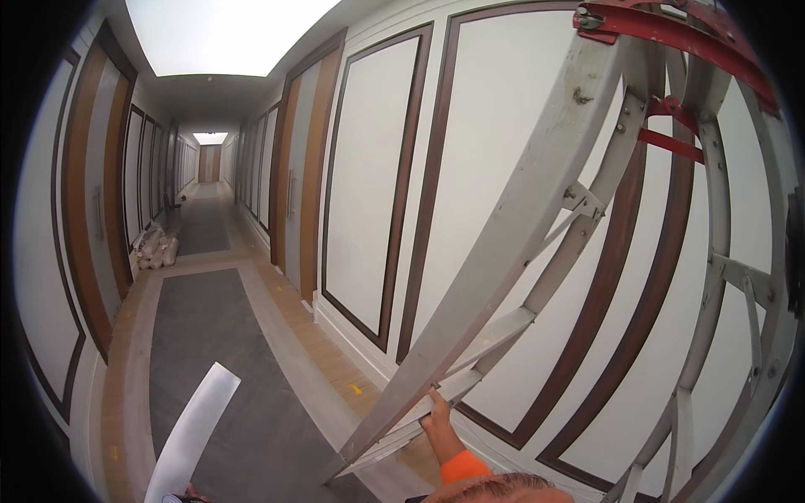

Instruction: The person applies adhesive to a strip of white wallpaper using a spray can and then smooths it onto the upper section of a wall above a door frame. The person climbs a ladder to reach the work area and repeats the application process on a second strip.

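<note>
Right hand bare. Sleeve on that arm: bright orange, one solid colour over the part that shows, long cut, ends just above the wrist. Left hand: just a sliver at the lower edge of view, too little to tell what's worn there.

A metal stepladder with red brackets stands beside a white wall with brown mouldings. A co-worker's orange-sleeved hand contacts its lower section. A white strip rises over grey floor covering.
</note>
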`<state>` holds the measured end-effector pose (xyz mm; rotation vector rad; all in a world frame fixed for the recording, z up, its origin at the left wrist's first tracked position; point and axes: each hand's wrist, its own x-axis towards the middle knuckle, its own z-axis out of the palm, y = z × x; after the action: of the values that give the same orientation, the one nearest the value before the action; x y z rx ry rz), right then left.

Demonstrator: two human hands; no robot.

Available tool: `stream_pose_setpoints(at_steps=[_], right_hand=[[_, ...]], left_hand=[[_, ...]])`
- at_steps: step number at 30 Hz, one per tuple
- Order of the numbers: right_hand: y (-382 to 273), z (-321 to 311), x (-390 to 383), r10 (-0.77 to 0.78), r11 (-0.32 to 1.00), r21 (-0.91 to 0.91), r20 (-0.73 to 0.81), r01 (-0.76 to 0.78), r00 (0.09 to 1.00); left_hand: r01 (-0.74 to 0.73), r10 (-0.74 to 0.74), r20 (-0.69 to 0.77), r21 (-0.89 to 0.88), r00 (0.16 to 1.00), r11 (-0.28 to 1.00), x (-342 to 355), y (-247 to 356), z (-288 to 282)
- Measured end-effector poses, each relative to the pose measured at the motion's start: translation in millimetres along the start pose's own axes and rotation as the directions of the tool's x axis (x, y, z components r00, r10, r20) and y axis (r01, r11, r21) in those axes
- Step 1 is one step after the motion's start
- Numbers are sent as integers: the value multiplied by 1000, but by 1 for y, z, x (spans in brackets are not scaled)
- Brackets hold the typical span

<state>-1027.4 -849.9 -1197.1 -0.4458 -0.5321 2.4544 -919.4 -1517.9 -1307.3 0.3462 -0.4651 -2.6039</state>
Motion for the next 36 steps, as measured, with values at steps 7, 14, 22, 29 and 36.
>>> stream_pose_setpoints(at_steps=[7,14,22,29,36], right_hand=[[10,-23,21,-40,998,-38,50,42,998],[18,-8,-3,-168,954,-286,-241,96,956],[21,-57,-221,-411,771,-618,-298,154,862],[44,-133,-428,-318,694,-719,-338,-25,886],[45,-188,-570,-203,750,-648,-416,-132,887]], left_hand=[[55,-56,47,20,997,998,-13,26,13],[219,-210,102,-88,972,972,65,37,50],[720,-673,258,-238,694,651,128,-4,65],[808,-673,482,-144,562,571,60,-4,106],[829,-678,505,-155,534,537,-57,21,120]])
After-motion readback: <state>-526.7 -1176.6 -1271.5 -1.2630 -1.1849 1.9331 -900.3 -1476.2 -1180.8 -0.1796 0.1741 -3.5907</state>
